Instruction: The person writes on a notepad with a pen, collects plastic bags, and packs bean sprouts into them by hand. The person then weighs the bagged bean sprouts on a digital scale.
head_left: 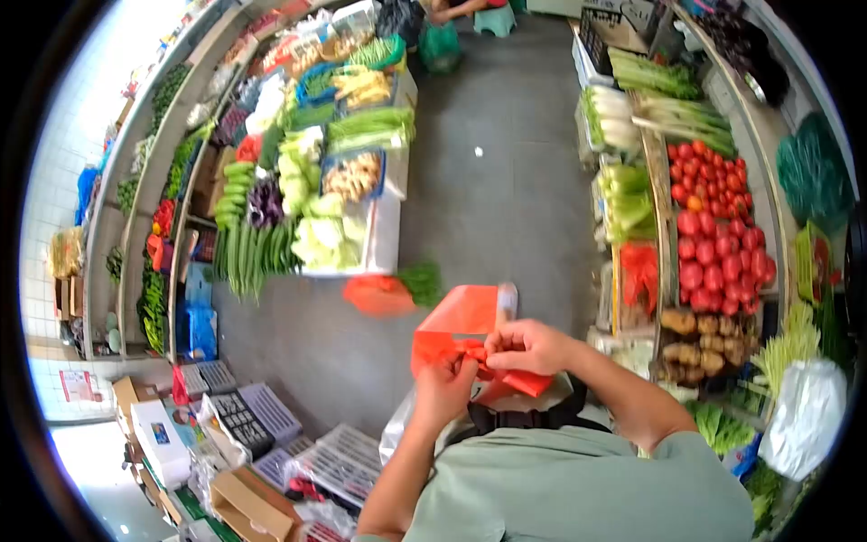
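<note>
Red-orange, a thin plastic bag is held before the torso, both hands equally near. Its gathered part is pinched by the left hand at 8 o'clock and the right hand at 2 o'clock, the bunched strip running along that line; the loose panel is spread towards 11 o'clock. Near it, at 10 o'clock, a blurred orange-red plastic bundle is seen beside dark-green feathery greens.

No text or number is legible, even on the wall sheet.
</note>
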The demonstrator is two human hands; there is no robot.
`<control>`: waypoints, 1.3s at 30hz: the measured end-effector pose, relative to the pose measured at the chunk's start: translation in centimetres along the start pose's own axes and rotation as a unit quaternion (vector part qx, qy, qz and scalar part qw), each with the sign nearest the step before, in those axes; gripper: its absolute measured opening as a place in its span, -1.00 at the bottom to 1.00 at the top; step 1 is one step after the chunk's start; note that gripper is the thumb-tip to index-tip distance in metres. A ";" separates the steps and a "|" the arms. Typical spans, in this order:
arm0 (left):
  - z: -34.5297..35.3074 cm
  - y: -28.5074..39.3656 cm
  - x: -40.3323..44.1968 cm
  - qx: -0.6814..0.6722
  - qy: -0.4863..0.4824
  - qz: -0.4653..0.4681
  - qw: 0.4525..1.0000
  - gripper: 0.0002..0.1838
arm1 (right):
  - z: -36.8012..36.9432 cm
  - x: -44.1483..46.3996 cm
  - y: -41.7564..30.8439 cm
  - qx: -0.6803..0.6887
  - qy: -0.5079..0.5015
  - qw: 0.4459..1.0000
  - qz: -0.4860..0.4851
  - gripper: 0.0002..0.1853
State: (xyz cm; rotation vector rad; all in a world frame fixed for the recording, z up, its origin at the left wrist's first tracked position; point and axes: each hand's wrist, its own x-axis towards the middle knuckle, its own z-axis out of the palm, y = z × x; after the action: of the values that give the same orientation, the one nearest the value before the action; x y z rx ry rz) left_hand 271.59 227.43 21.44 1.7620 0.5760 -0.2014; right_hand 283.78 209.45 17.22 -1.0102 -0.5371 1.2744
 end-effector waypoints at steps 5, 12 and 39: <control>-4.8 7.0 14.8 -0.080 0.080 0.086 0.990 -0.78 | -10.5 12.2 -10.4 0.001 -0.001 0.999 0.036 -0.93; -10.5 13.3 37.4 -0.110 0.050 0.018 0.993 -0.72 | -24.5 28.1 -21.8 -0.061 0.039 0.997 0.029 -0.91; -22.2 58.6 118.6 -0.543 0.166 -0.189 0.801 -0.69 | -101.6 66.4 -60.5 -0.556 0.342 0.727 0.215 -0.72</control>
State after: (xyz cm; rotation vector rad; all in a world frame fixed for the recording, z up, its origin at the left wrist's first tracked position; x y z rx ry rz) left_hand 398.32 271.05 27.33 0.5349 1.0344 0.1668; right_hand 415.01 241.85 6.13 -2.6189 -0.4651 0.7457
